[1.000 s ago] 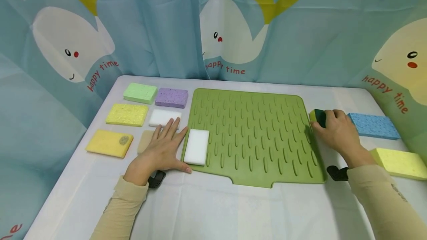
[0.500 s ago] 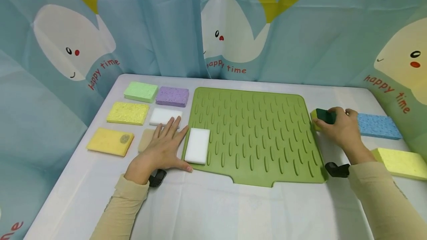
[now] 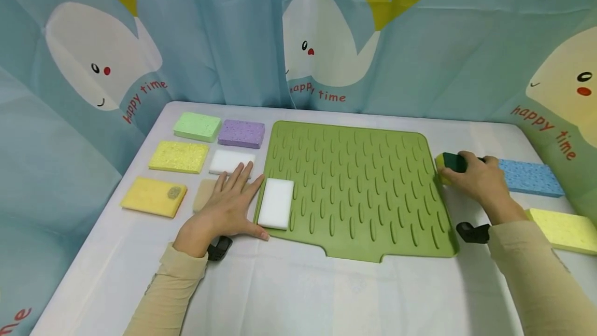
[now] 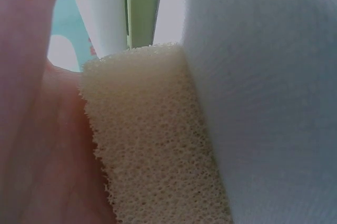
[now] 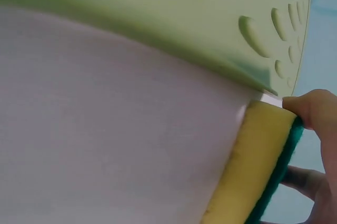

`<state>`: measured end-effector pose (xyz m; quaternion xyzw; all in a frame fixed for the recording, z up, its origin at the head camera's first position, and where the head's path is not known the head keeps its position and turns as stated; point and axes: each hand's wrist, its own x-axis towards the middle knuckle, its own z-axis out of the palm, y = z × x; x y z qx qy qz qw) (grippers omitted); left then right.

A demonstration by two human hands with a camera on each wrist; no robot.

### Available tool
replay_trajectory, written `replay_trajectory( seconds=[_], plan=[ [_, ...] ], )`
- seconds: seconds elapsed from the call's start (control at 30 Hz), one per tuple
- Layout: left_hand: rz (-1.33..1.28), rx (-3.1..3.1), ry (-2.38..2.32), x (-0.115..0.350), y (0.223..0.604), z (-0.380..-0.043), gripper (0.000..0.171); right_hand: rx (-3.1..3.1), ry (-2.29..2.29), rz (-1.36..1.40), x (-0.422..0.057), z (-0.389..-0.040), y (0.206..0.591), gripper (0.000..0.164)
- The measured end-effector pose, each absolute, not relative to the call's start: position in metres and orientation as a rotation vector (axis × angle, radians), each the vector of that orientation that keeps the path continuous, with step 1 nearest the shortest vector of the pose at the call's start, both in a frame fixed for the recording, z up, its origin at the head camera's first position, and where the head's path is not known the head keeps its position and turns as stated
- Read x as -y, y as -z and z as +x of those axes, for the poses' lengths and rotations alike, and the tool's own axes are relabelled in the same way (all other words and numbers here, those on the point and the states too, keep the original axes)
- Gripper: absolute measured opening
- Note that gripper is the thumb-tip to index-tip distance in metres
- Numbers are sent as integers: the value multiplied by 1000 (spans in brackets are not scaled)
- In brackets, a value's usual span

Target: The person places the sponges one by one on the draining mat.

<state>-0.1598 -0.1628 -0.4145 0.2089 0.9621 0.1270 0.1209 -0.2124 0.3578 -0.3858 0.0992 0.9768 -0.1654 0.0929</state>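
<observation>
At the right edge of the green mat (image 3: pixel 354 196), my right hand (image 3: pixel 482 180) grips a yellow sponge with a dark green scouring side (image 3: pixel 453 162). In the right wrist view this scouring sponge (image 5: pixel 258 155) sits by the mat's rim, the thumb against its end. My left hand (image 3: pixel 224 206) rests with fingers spread over a beige sponge (image 3: pixel 203 195), mostly hidden under the palm. Its porous face (image 4: pixel 152 140) fills the left wrist view. Just right of the left fingers, a white sponge (image 3: pixel 276 204) lies on the mat's left edge.
Left of the mat lie green (image 3: pixel 197 126), purple (image 3: pixel 241 134), speckled yellow (image 3: pixel 179 157), plain yellow (image 3: pixel 153 197) and white (image 3: pixel 231 162) sponges. A blue sponge (image 3: pixel 531 178) lies beside the right hand, and a pale yellow one (image 3: pixel 564 229) near the right forearm. A curtain (image 3: pixel 224 40) hangs behind the table.
The right hand has shifted slightly right, its fingers showing more of the scouring sponge's green side and covering more of the blue sponge. The left hand stays put.
</observation>
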Motion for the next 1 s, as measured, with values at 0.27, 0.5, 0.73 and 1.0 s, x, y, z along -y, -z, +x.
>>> replay_trajectory(
  seconds=[0.27, 0.5, 0.73, 1.0],
  plan=[
    [602, -2805, -369, 163, 413, -159, 133, -2877, 400, 315, -359, -217, 388, 93],
    [593, -2794, -370, 163, 414, -159, 133, -2896, 386, 382, -356, -217, 395, 99],
    [598, -2792, -371, 163, 414, -159, 133, -2892, 387, 391, -356, -215, 395, 97],
    [602, -2803, -370, 163, 413, -159, 133, -2913, 489, 400, -357, -216, 394, 99]
  ],
)
